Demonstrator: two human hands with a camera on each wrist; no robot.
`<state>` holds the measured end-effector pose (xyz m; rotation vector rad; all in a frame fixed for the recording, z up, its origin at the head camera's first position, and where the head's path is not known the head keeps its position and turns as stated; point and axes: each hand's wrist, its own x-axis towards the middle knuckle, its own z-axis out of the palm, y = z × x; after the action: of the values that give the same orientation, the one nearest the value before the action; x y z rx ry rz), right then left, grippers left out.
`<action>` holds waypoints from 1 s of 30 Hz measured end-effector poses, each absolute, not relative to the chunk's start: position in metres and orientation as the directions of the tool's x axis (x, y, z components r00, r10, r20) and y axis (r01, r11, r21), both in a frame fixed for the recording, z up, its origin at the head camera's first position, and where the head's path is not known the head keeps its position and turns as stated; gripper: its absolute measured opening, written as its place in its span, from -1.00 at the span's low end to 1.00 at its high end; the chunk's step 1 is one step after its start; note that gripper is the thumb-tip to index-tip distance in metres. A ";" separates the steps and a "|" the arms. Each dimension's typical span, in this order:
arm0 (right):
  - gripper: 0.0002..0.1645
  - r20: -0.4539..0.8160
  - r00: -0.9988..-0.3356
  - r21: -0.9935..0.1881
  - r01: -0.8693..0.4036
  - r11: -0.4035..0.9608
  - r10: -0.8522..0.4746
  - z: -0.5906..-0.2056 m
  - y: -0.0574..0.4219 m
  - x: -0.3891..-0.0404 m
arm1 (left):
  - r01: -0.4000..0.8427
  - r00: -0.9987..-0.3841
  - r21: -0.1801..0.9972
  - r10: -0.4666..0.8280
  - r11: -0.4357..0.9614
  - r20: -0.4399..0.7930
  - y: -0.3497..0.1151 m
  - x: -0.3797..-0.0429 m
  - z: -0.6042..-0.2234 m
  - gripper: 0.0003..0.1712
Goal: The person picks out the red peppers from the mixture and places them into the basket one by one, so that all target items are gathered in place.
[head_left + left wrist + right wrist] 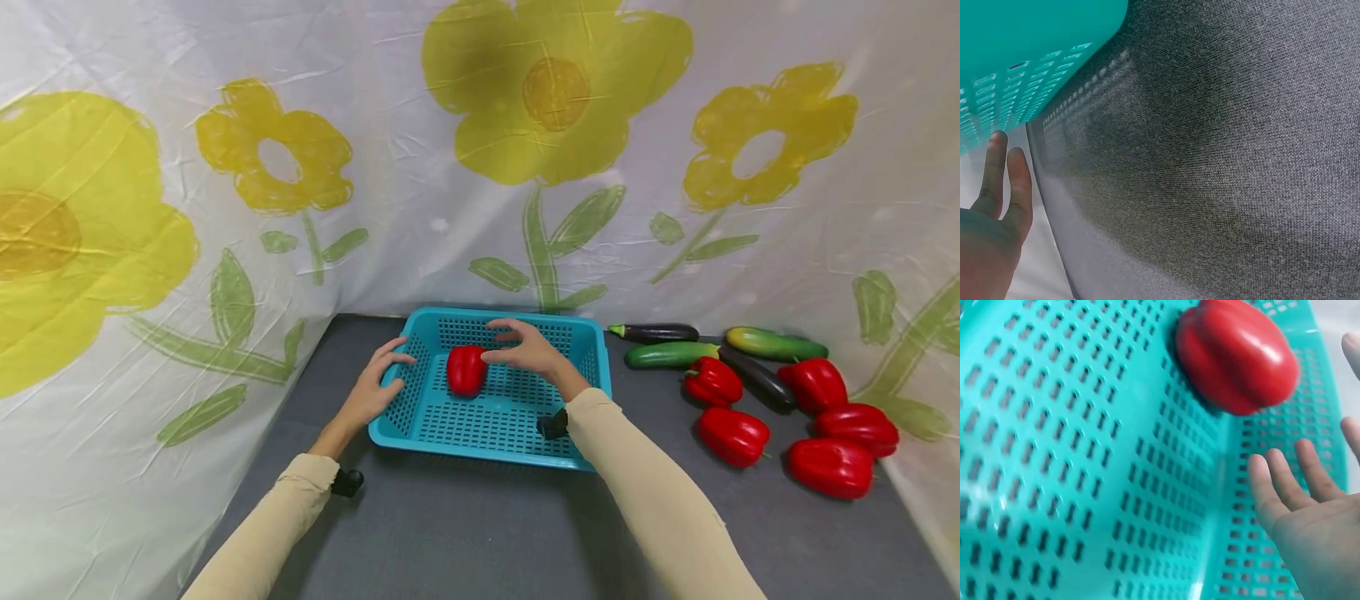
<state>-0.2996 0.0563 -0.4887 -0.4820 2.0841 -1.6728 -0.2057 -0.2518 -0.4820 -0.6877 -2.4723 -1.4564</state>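
Well, right hand (528, 348): it hung over the blue basket (457, 425), its fingers loosely bent and spread, with a wide space between fingertips and thumb.
Right-hand contact: the wrist view showed a gap between the spread fingers and the red pepper (467, 372); from the head view, the nearest fingertip appeared just beside the pepper's right side.
Left hand (371, 390): it was at the basket's left end, its fingers apart and slightly bent, the thumb well away from them.
Left-hand contact: the fingertips were by the rim and end wall, pinching nothing; whether they touched the plastic, I could not tell.
Pepper's place: it was inside the basket, left of the middle, between the two hands.
Right of the basket: two dark eggplants (757, 379), two green cucumbers (670, 356) and five more red peppers (733, 437) lay in a loose group.
Wrists: each bore a small black device (552, 425) at the cuff of a beige sleeve (645, 467).
Underneath: a dark grey tabletop (480, 525) carried everything.
Behind: a white flower-printed curtain (405, 208) hung.
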 end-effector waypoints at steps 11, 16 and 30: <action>-0.29 0.003 -0.837 -0.976 -0.121 0.180 -0.547 -0.458 0.089 -0.288 | 0.462 -0.885 0.782 0.281 0.419 0.372 -0.256 -0.206 -0.485 -0.61; -0.51 0.083 -0.850 -0.972 -0.185 0.147 -0.520 -0.455 0.101 -0.280 | 0.468 -0.882 0.779 0.284 0.417 0.377 -0.255 -0.208 -0.487 -0.61; -0.69 0.119 -0.895 -0.985 -0.161 0.063 -0.431 -0.445 0.149 -0.248 | 0.447 -0.893 0.783 0.263 0.432 0.365 -0.263 -0.222 -0.515 -0.59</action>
<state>-0.2480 0.1487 -0.4451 -0.6046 2.1290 -1.9273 -0.2224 -0.2626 -0.5154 -0.6256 -2.4947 -1.4513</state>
